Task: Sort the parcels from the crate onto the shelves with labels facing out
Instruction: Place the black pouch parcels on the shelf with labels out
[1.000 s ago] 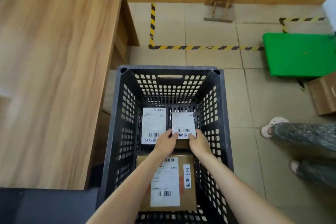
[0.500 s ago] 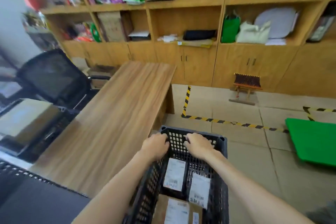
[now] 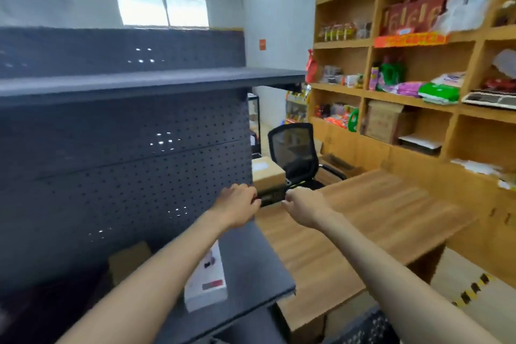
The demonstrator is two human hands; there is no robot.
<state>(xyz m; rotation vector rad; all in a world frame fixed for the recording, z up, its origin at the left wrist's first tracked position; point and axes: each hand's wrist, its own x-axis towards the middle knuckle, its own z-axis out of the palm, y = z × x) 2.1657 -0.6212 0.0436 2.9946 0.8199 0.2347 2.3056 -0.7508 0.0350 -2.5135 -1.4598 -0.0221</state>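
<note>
My left hand (image 3: 239, 202) and my right hand (image 3: 303, 204) are held out in front of me at chest height, fingers curled, a short gap between them. I see nothing held in either; the view is blurred. They hover at the right end of the dark pegboard shelf unit (image 3: 125, 170). Its lower shelf (image 3: 251, 273) carries a white parcel (image 3: 206, 283) and a cardboard parcel (image 3: 129, 260), partly hidden by my left forearm. The upper shelf (image 3: 153, 83) looks bare. A corner of the black crate (image 3: 363, 328) shows at the bottom edge, below my right arm.
A wooden desk (image 3: 368, 215) runs to the right of the shelf unit. Behind my hands a cardboard box (image 3: 266, 173) sits on a dark crate beside a black office chair (image 3: 296, 150). Wooden wall shelving (image 3: 418, 92) full of goods fills the right side.
My view swung up and left from the crate to the shelf unit. My hands left the parcel, then the crate's far rim, and now hang in the air with the crate below.
</note>
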